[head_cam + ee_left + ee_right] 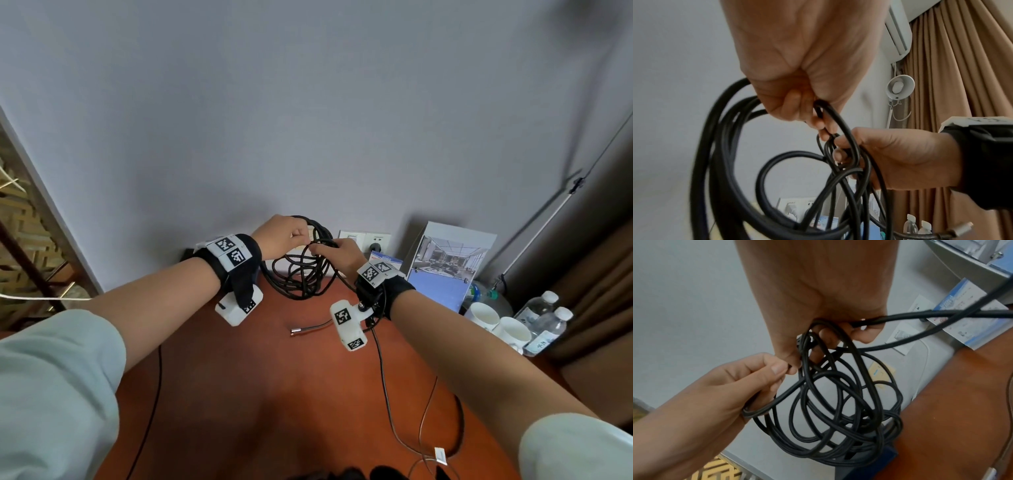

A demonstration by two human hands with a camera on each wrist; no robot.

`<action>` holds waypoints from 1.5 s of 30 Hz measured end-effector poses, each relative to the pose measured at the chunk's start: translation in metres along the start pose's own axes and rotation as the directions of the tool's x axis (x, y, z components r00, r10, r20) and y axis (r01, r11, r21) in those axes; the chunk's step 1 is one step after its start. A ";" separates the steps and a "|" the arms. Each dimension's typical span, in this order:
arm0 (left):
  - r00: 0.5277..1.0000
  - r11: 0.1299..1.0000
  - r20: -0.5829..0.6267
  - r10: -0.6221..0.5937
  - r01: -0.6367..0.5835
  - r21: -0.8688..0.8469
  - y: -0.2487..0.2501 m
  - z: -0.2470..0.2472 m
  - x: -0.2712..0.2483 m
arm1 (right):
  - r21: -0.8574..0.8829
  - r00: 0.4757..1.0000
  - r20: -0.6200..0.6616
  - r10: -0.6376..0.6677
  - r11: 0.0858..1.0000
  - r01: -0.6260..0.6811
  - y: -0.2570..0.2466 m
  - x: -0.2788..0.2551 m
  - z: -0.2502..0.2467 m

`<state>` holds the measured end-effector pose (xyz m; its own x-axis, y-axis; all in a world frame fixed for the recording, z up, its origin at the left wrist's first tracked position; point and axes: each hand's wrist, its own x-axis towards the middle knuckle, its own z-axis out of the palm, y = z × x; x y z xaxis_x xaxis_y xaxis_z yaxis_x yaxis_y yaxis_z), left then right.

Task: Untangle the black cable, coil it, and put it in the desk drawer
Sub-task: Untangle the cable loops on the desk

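A tangled black cable (301, 270) hangs in several loose loops above the far edge of the red-brown desk (274, 394). My left hand (284, 234) grips the top of the bundle, fingers curled round strands (824, 116). My right hand (337, 253) holds the same knot of strands just to the right, fingers curled round them (830, 337). In the right wrist view the loops (838, 410) dangle below both hands and two strands run off to the right. A metal-tipped cable end (296, 330) lies on the desk. No drawer is in view.
A wall socket plate (364, 241), a standing brochure holder (448, 267) and a blue leaflet (385, 260) line the back wall. White cups (496, 323) and water bottles (544, 318) stand at the right. Thin wires (387, 394) trail across the desk toward me.
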<state>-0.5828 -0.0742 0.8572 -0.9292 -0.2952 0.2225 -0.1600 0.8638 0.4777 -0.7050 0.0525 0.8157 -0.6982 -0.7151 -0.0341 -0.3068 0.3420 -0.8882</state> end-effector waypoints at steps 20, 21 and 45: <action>0.969 0.971 -0.077 -0.236 0.232 -0.062 0.008 -0.007 0.003 | -0.357 0.988 -0.079 -0.133 0.929 0.096 0.016 0.005 -0.046; 0.977 0.980 -0.083 -0.194 0.198 0.034 0.015 -0.005 0.006 | -0.371 0.987 -0.068 -0.148 0.922 0.113 0.013 0.005 -0.043; 0.977 0.964 0.077 -0.197 0.179 0.196 0.037 0.021 0.027 | -0.465 0.990 -0.042 -0.134 0.880 0.099 -0.006 -0.005 -0.054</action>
<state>-0.6206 -0.0415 0.8630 -0.9023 -0.4272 0.0581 -0.3857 0.8601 0.3339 -0.7350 0.0871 0.8457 -0.6772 -0.7284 0.1039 -0.6398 0.5133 -0.5720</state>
